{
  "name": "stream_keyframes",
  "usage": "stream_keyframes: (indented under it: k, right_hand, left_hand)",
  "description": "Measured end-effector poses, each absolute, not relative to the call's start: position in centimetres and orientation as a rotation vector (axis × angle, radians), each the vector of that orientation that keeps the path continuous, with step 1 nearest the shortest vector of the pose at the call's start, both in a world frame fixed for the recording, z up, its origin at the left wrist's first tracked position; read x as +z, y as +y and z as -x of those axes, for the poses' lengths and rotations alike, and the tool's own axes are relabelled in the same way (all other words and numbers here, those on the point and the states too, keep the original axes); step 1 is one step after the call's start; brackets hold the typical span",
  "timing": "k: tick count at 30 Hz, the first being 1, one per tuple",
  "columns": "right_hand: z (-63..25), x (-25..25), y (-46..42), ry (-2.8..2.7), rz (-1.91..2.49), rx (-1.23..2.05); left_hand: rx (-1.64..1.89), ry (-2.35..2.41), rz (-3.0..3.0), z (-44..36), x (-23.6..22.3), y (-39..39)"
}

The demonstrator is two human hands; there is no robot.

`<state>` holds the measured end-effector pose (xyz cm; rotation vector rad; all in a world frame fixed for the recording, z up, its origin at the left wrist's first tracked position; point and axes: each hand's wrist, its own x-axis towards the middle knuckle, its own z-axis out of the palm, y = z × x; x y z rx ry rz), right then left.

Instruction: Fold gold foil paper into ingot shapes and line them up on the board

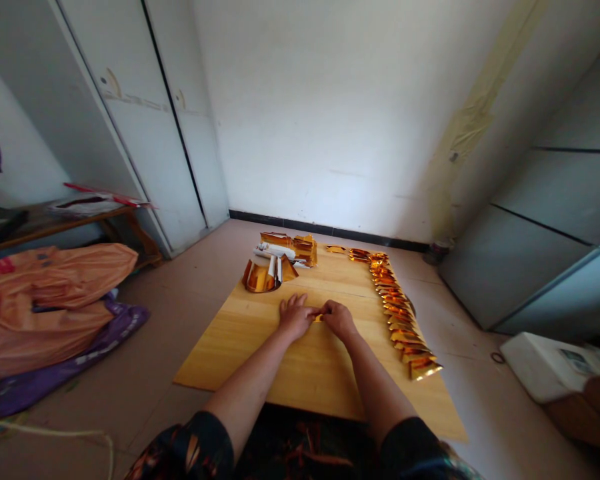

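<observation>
A small piece of gold foil paper lies between my hands on the low wooden table. My left hand pinches its left side near the thumb, while the other fingers stretch forward over the wood. Closed on the right side of the same piece is my right hand, its fingers bent and their tips partly hidden. Along the right of the table runs an overlapping row of folded gold foil pieces. Loose gold foil sheets, curled and with white backs, sit at the far left, and more sheets are stacked behind them.
The wooden board tapers away toward a white wall. Grey cabinets stand left, and another grey cabinet stands right. Orange and purple bags lie on the left floor. A white box is at right.
</observation>
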<state>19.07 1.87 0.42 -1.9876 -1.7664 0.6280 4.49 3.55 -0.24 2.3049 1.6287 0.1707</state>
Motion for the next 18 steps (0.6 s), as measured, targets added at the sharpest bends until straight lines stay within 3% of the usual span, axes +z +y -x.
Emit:
stream_keyframes:
  k: [12, 18]
  right_hand:
    - [-16.9, 0.2, 1.4, -1.769, 2.091, 0.43]
    - [-18.0, 0.3, 2.1, -1.723, 2.096, 0.563]
  left_hand:
    - [0.131, 1.59, -2.293, -3.4, -0.7, 4.0]
    - [0.16, 1.587, -2.294, -3.4, -0.4, 3.8]
